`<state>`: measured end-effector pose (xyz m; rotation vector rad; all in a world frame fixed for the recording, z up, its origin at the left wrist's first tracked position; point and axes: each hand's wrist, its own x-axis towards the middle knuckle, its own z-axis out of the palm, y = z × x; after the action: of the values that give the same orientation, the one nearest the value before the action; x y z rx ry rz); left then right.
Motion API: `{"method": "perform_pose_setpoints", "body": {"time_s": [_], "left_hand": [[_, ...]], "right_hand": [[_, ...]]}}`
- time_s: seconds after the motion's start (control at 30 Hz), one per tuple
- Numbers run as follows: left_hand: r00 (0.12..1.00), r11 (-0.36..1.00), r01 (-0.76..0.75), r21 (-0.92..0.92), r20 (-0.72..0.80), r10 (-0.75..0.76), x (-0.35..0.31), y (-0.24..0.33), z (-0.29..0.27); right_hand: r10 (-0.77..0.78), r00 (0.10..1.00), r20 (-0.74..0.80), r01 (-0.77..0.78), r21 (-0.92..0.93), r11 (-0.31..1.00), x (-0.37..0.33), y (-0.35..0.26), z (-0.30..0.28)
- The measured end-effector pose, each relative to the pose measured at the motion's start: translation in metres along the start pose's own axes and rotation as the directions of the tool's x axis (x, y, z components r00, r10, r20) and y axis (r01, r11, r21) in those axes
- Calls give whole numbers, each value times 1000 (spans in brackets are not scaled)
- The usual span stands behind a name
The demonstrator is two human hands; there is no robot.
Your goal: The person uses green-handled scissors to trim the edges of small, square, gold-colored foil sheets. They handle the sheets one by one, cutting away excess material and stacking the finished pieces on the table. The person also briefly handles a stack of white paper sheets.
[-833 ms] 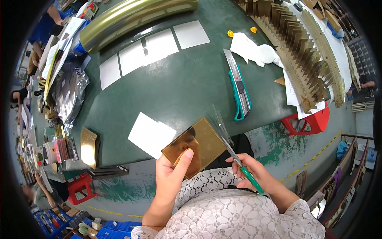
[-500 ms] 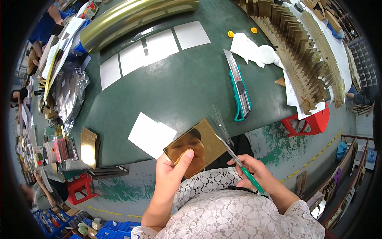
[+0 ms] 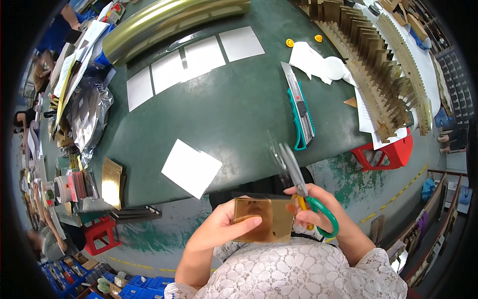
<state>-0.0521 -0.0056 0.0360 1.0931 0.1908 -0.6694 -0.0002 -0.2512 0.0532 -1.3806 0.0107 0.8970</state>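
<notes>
My left hand (image 3: pixel 230 226) grips a shiny gold rectangular plate (image 3: pixel 276 222), thumb across its mirror-like face and fingers behind. A clear film edge (image 3: pixel 249 195) shows along the plate's top. In my right hand (image 3: pixel 318 202) is a pair of scissors (image 3: pixel 297 174) with green and yellow handles, blades pointing away from me over the table edge. My right fingers are close beside the plate's right side; whether they touch it I cannot tell. Thin clear film strips (image 3: pixel 277 158) stand out just left of the blades. A white card (image 3: pixel 191 168) lies on the table nearby.
On the green table (image 3: pixel 224 109) lie a teal utility knife (image 3: pixel 300 112), several white sheets (image 3: pixel 204 57) and a gold film roll (image 3: pixel 174 27). Gold plates (image 3: pixel 112 184) are stacked at left. A slotted rack (image 3: pixel 368 65) stands at right, with a red stool (image 3: pixel 386 154) below.
My left hand has brought the gold plate down and right, turning it level, away from the white card. The scissors have turned, and their handles now show broadside.
</notes>
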Motion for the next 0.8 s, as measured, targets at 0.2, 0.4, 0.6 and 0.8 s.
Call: {"method": "perform_pose_setpoints", "body": {"time_s": [0.2, 0.4, 0.6, 0.8], "left_hand": [[972, 927, -148, -346, 120, 200, 4, 2, -3], [940, 957, -266, -117, -249, 231, 11, -6, 18], [760, 859, -506, -75, -510, 403, 15, 12, 11], [719, 857, -514, 26, -532, 448, 16, 21, 12]], "right_hand": [[-94, 984, -152, 119, 163, 979, 3, -6, 10], [-183, 971, -155, 193, 52, 980, 11, -3, 22], [-133, 989, 58, 129, 75, 989, 5, 13, 7], [-102, 981, 163, 123, -122, 985, -2, 25, -6]]}}
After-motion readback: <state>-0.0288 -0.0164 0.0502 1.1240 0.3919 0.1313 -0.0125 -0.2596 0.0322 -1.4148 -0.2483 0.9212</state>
